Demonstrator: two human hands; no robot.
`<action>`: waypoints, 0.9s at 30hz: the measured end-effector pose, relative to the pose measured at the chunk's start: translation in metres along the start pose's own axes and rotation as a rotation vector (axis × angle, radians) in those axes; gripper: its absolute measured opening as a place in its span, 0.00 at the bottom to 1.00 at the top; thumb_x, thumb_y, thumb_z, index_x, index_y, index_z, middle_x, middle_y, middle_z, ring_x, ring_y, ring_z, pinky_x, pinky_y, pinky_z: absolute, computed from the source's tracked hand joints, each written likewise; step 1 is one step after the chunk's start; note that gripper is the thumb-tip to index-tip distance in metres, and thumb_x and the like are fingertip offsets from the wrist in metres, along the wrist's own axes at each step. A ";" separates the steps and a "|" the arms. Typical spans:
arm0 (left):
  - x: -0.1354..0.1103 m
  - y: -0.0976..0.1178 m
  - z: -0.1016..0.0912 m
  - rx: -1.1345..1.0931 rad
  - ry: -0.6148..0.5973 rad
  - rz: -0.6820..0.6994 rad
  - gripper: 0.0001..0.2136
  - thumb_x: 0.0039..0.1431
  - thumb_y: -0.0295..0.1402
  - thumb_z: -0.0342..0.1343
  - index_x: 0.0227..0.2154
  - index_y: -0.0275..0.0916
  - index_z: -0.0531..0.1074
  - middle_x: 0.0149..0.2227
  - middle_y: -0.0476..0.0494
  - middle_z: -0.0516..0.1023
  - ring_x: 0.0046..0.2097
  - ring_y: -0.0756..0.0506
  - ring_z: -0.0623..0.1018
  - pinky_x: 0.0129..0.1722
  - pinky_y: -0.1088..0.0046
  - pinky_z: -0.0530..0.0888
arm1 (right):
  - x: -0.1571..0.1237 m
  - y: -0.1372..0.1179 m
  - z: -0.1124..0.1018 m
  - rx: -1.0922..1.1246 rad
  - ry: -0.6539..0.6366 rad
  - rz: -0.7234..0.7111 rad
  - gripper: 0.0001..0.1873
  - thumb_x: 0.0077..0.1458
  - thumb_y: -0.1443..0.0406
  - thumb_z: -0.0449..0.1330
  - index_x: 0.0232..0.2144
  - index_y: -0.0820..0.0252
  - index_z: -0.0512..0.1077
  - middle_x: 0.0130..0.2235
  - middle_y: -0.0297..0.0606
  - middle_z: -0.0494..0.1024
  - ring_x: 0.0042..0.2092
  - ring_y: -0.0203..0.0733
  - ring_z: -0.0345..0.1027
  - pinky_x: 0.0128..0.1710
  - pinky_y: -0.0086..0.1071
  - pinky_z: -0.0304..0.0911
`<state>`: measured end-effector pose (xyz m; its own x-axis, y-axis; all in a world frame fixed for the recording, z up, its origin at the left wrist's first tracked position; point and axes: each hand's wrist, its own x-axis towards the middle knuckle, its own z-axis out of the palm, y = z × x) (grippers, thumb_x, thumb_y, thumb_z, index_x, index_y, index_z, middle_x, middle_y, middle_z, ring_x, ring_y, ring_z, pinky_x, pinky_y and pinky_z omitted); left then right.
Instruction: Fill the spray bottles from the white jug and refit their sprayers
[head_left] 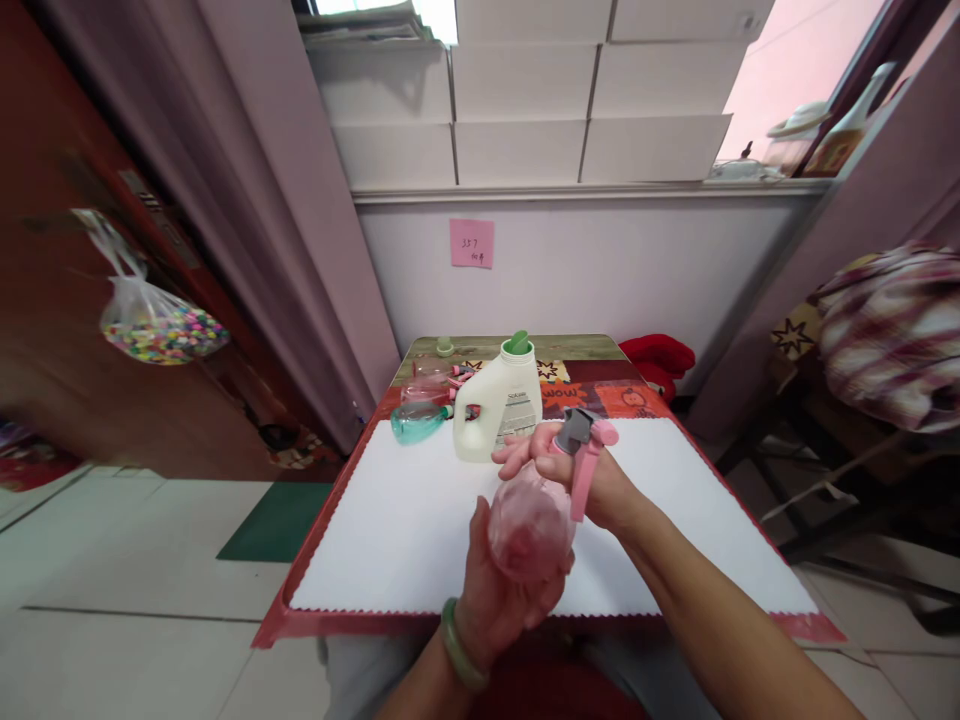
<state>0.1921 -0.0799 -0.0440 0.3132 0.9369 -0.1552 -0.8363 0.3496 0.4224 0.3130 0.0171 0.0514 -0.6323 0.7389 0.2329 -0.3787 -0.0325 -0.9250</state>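
Pale lilac wall (600,270) stands in front of you, with a square pink paper note (472,244) stuck on it above the worktop (592,348). Before you, a white scalloped-edge mat (360,550) covers much of that surface. You have a translucent pink plastic spray bottle (525,525) raised over the mat's near part, tilted, its pink-and-grey trigger head (589,460) up and to the right. Your left hand (506,595), below a green bangle (459,645), has its grip curled round the bottle's body. Your right hand (553,467) is at the neck, fingers stretched leftward; you cannot tell how firmly that grip closes there. Beyond your hands, a cream plastic jug (517,405) with a green top (517,344) stands upright, and to its left lies a teal-tinted clear bottle (416,425).
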 end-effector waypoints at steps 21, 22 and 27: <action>0.016 0.012 0.014 0.119 0.132 0.087 0.43 0.56 0.70 0.57 0.46 0.26 0.82 0.37 0.28 0.85 0.37 0.38 0.85 0.39 0.64 0.80 | 0.011 0.006 -0.006 0.005 0.400 -0.069 0.25 0.42 0.49 0.80 0.35 0.54 0.77 0.42 0.41 0.87 0.46 0.54 0.82 0.50 0.47 0.74; 0.017 0.012 0.014 0.108 0.146 0.073 0.44 0.57 0.71 0.56 0.48 0.26 0.82 0.39 0.27 0.86 0.39 0.37 0.85 0.41 0.64 0.81 | 0.011 0.007 -0.006 0.024 0.411 -0.061 0.26 0.40 0.50 0.81 0.35 0.55 0.78 0.42 0.42 0.88 0.46 0.55 0.82 0.50 0.47 0.75; 0.015 0.012 0.019 0.072 0.138 0.187 0.37 0.56 0.64 0.65 0.57 0.39 0.79 0.57 0.33 0.83 0.51 0.34 0.85 0.45 0.62 0.81 | 0.014 0.008 -0.006 0.080 0.471 -0.054 0.26 0.37 0.53 0.83 0.37 0.55 0.83 0.39 0.41 0.88 0.48 0.56 0.83 0.53 0.52 0.76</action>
<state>0.1952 -0.0622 -0.0246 0.0871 0.9785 -0.1869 -0.8385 0.1733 0.5167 0.3049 0.0309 0.0456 -0.2425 0.9648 0.1013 -0.4652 -0.0241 -0.8849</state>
